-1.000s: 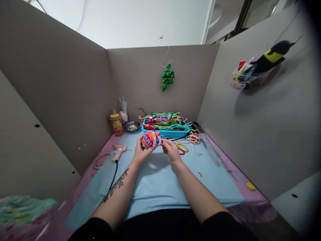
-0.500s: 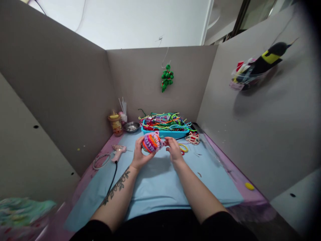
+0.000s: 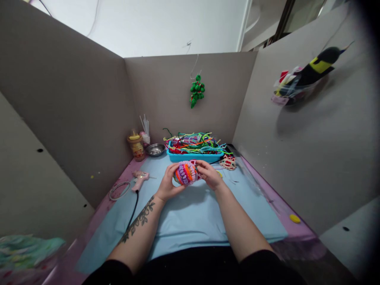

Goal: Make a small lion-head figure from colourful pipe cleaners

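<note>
A round, striped yarn figure (image 3: 186, 173) in purple, orange and pink is held above the blue table cover (image 3: 196, 213). My left hand (image 3: 170, 184) wraps round its left side, thumb underneath. At its right end, the curled fingers of my right hand (image 3: 209, 174) press against the figure, partly covering that end. Just behind them stands a blue basket (image 3: 196, 159) heaped with colourful fuzzy strands (image 3: 198, 144). A cream and red yarn piece (image 3: 228, 162) lies to the right of the basket.
On the left lie a pink hot glue gun (image 3: 140, 181) and a white ring (image 3: 119, 191). A metal bowl (image 3: 155, 150) and a lidded jar (image 3: 136, 147) stand behind. A green yarn ornament (image 3: 197, 92) hangs at the back; a yellow disc (image 3: 295, 218) sits right.
The yarn figure has moved slightly right and down and turned a little in my left hand. My right fingers have closed in against its right end.
</note>
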A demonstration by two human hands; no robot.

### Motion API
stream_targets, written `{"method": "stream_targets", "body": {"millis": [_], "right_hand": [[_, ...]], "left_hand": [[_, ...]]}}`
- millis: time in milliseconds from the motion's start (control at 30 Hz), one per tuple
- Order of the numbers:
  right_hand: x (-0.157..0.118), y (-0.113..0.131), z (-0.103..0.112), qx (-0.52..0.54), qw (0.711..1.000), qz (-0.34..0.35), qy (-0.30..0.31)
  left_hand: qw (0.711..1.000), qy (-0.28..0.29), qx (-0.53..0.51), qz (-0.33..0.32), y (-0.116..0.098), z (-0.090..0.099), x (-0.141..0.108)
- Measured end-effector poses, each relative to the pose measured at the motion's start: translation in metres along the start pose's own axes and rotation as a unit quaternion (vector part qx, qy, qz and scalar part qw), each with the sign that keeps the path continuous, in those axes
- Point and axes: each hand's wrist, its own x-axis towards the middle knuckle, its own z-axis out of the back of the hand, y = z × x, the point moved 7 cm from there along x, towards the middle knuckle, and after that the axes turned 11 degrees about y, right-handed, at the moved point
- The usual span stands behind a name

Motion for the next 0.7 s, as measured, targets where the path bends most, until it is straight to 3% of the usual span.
{"method": "stream_targets", "body": {"millis": [233,467,700], "right_hand": [[0.0010,0.0034,0.0005,-0.055,0.998,0.043,0.003],[0.0012,0.0011,-0.0001,-0.053,0.998,0.035,0.002],[0.0015,-0.0024,0.0004,-0.063,0.997,0.034,-0.001]], "left_hand": [[1.000,-0.001,-0.018,0.002,-0.0013,0.0001,0.0011],[0.999,0.000,-0.034,0.017,-0.0006,0.0001,0.0019],[1.000,0.014,0.007,-0.009,-0.0036,-0.0029,0.0005]]}}
